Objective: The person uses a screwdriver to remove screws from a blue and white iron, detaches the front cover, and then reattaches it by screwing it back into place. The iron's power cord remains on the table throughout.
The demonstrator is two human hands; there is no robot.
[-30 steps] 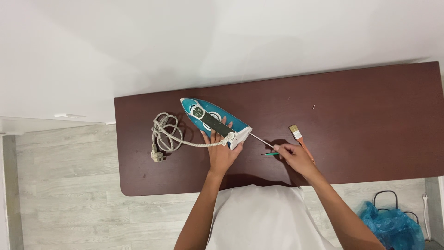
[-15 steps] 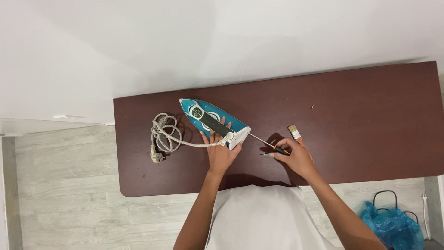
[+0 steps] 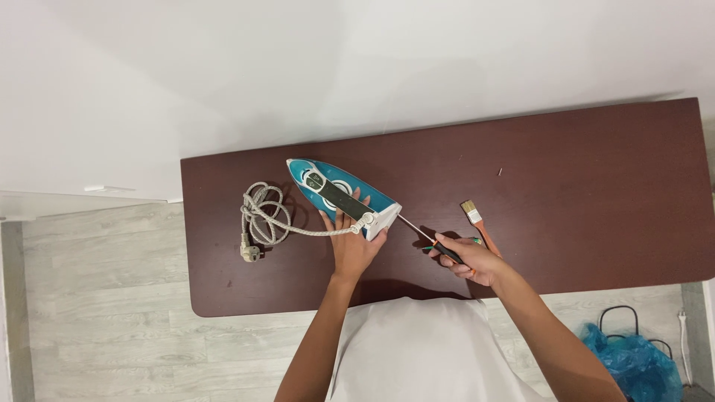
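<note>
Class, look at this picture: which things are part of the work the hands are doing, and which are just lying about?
In use: left hand steadying the teal iron; right hand holding the screwdriver at the iron's rear end.

Lying about: paintbrush, coiled cord and plug, small screw, blue bag on the floor.

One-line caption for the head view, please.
Left hand steadies a teal steam iron on a dark brown table while the right hand aims a screwdriver at its rear.
</note>
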